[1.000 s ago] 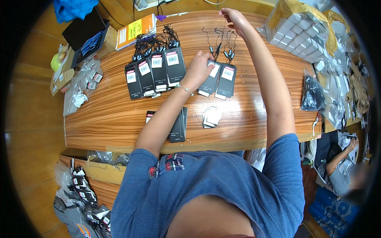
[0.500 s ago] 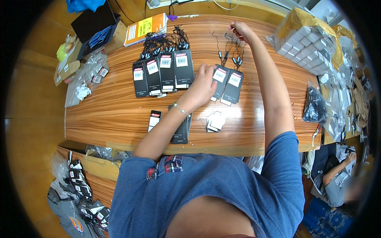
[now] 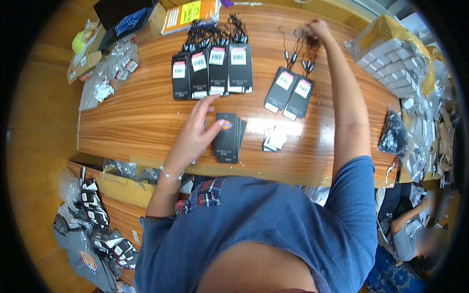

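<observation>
My left hand (image 3: 198,129) is open, its fingers spread and its thumb over the upper left edge of a stack of black hang tags (image 3: 227,141). My right hand (image 3: 318,30) is closed at the far side of the table, by the upper ends of thin black cords; what its fingers hold is too small and blurred to make out. The cords lead down to two piles of black hang tags (image 3: 280,89) (image 3: 299,95) with white and red stickers. Small white stickers or cards (image 3: 277,138) lie stacked nearer to me.
Several corded tag piles (image 3: 218,68) stand in a row at the back left, near an orange and white notebook (image 3: 202,17). A wrapped block of white boxes (image 3: 391,61) and a bag of black items (image 3: 393,132) lie right. A person (image 3: 408,234) sits lower right.
My left hand has left the side of the corded tags and come left and nearer to the loose tag stack, fingers opening out. The right hand stays by the cord ends. The whole view has shifted.
</observation>
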`<state>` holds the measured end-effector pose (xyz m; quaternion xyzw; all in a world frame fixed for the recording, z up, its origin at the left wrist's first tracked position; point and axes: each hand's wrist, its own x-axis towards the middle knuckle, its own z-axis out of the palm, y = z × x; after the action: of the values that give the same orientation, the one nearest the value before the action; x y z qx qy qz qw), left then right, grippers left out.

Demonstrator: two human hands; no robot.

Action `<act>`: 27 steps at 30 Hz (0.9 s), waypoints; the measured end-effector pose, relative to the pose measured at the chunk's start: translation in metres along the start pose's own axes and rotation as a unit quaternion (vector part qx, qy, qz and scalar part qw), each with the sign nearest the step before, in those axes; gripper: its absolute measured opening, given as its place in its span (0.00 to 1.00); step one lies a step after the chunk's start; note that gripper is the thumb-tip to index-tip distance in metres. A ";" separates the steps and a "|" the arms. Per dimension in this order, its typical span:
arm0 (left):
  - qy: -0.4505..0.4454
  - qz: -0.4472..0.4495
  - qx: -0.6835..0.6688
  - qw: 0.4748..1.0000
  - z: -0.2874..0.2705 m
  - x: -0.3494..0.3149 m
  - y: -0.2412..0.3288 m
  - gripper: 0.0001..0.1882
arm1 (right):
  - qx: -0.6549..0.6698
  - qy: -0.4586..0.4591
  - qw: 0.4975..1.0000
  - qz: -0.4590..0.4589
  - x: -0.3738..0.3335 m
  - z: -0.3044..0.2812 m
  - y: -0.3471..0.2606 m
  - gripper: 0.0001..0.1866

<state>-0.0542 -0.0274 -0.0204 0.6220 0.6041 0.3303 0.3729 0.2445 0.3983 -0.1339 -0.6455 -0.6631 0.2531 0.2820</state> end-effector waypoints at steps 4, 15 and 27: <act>-0.047 0.028 0.084 0.995 -0.006 -0.006 -0.014 0.25 | 0.114 0.053 0.975 -0.182 -0.091 -0.032 -0.062 0.15; -0.051 0.084 0.276 0.956 0.000 0.017 -0.042 0.29 | -0.083 -0.124 0.983 -0.107 -0.397 -0.038 -0.099 0.15; -0.083 -0.040 -0.290 0.953 0.021 -0.001 -0.019 0.17 | 0.324 -0.142 0.935 0.008 -0.420 -0.032 -0.110 0.10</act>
<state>-0.0455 -0.0297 -0.0477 0.4874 0.4741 0.4234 0.5987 0.1921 -0.0260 -0.0537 -0.4821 -0.5729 0.5454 0.3766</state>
